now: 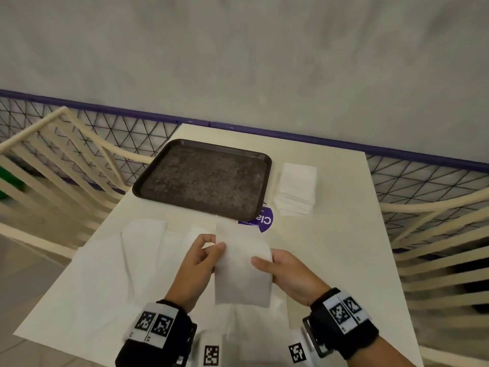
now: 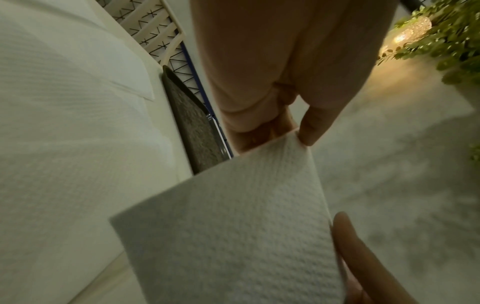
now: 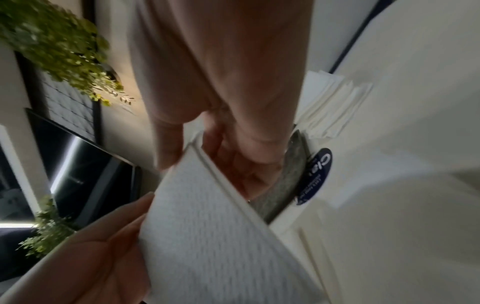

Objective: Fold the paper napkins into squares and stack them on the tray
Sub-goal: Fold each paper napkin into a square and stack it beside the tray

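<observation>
1. Left hand (image 1: 197, 263) pinches the folded napkin's (image 1: 242, 271) left edge, thumb against forefinger.
2. Right hand (image 1: 287, 274) grips its right edge, thumb on top.
3. Napkin is held above the table (image 1: 344, 247), near side of the dark tray (image 1: 203, 178).
4. Napkin stack (image 1: 296, 189) just right of tray.

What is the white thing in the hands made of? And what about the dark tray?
The napkin looks like soft paper: white, matte, with a dimpled embossed pattern, and it bends where the left hand and right hand pinch it. The tray is probably hard plastic: dark brown, speckled, with a smooth raised rim, though that's a guess.
</observation>
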`<state>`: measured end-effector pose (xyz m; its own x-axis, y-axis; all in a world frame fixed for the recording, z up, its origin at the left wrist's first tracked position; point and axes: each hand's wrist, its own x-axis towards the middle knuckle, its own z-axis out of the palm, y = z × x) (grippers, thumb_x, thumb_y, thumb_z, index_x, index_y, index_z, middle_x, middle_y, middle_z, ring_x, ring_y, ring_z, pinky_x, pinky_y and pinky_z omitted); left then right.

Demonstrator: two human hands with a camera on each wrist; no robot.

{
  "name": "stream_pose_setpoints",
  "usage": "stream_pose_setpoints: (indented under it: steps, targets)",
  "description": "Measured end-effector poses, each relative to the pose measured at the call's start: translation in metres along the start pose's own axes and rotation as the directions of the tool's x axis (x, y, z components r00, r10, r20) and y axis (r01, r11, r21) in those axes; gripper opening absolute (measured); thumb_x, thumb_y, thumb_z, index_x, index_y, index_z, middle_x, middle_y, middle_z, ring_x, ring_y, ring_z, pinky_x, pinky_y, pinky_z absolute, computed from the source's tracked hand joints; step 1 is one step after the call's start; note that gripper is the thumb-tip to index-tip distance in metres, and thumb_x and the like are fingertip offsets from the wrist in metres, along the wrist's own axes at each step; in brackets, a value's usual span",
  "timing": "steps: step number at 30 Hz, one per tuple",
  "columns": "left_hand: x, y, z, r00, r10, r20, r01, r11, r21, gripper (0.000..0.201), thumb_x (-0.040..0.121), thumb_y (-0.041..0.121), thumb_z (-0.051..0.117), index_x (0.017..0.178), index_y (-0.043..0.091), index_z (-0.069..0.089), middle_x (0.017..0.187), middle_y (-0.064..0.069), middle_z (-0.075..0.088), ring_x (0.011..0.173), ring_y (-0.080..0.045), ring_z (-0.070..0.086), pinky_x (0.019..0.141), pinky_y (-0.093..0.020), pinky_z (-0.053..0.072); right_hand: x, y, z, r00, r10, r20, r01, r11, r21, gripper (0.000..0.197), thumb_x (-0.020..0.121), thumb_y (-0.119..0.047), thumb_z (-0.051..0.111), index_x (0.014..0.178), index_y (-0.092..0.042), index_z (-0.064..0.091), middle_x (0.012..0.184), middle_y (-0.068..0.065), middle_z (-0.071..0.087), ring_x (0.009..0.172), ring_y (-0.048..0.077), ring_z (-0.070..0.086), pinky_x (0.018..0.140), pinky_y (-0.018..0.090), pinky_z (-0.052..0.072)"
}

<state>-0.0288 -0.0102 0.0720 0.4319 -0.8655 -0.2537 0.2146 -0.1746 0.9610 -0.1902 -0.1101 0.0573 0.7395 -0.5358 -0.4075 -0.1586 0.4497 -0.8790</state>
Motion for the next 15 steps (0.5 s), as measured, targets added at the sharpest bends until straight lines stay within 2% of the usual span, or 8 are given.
stream_pose_setpoints:
  steps: [3,5,8,9,12,15]
  targets:
    - [-0.005,0.006,0.001,0.998,0.024,0.058,-0.026,0.999,0.036,0.015,0.091,0.016,0.052,0.103,0.008,0.053,0.081,-0.019,0.06,0.077,-0.017,0.06,0.069,-0.023,0.053,-0.006,-0.008,0.002,0.993,-0.096,-0.076,0.093,0.995,-0.036,0.025,0.089,-0.011,0.058,0.109,0.001,0.064,0.108,0.014,0.069,0.093,0.021,0.066,0.081,0.027,0.054]
    - [-0.007,0.01,0.0,0.993,0.034,0.112,-0.043,0.996,0.08,0.016,0.089,0.013,0.057,0.105,0.01,0.057,0.088,-0.013,0.07,0.084,-0.02,0.065,0.074,-0.027,0.054,-0.009,-0.012,0.002,0.984,-0.142,-0.106,0.136,0.988,-0.068,0.02,0.089,-0.01,0.058,0.106,-0.002,0.065,0.105,0.012,0.07,0.091,0.02,0.067,0.08,0.027,0.054]
    - [-0.011,0.015,-0.001,0.985,0.067,0.161,-0.093,0.983,0.158,0.021,0.086,0.017,0.064,0.106,0.014,0.062,0.101,-0.005,0.071,0.097,-0.027,0.064,0.086,-0.038,0.052,-0.015,-0.015,0.003,0.976,-0.185,-0.116,0.175,0.98,-0.092,0.017,0.091,-0.011,0.056,0.105,-0.006,0.065,0.103,0.01,0.071,0.091,0.018,0.067,0.077,0.027,0.054]
    - [-0.012,0.017,-0.001,0.983,0.079,0.167,-0.107,0.98,0.167,0.021,0.086,0.016,0.063,0.107,0.014,0.062,0.104,-0.003,0.07,0.098,-0.026,0.064,0.087,-0.038,0.052,-0.017,-0.016,0.002,0.975,-0.196,-0.108,0.187,0.979,-0.084,0.018,0.091,-0.01,0.055,0.106,-0.006,0.065,0.104,0.01,0.071,0.092,0.019,0.067,0.077,0.027,0.053]
    - [-0.014,0.024,-0.001,0.979,0.102,0.179,-0.128,0.981,0.144,0.021,0.092,0.004,0.052,0.108,0.011,0.062,0.105,-0.001,0.071,0.097,-0.018,0.065,0.082,-0.025,0.053,-0.023,-0.019,0.0,0.969,-0.237,-0.075,0.233,0.971,-0.06,0.023,0.091,-0.004,0.053,0.112,-0.001,0.062,0.106,0.009,0.07,0.095,0.018,0.066,0.077,0.026,0.052]
    - [-0.017,0.029,0.0,0.972,0.12,0.201,-0.149,0.98,0.136,0.024,0.093,0.003,0.048,0.107,0.011,0.065,0.104,0.0,0.071,0.096,-0.012,0.066,0.082,-0.021,0.052,-0.027,-0.025,0.0,0.958,-0.275,-0.082,0.267,0.959,-0.095,0.024,0.089,0.003,0.054,0.11,-0.002,0.064,0.104,0.007,0.071,0.096,0.017,0.067,0.078,0.023,0.052]
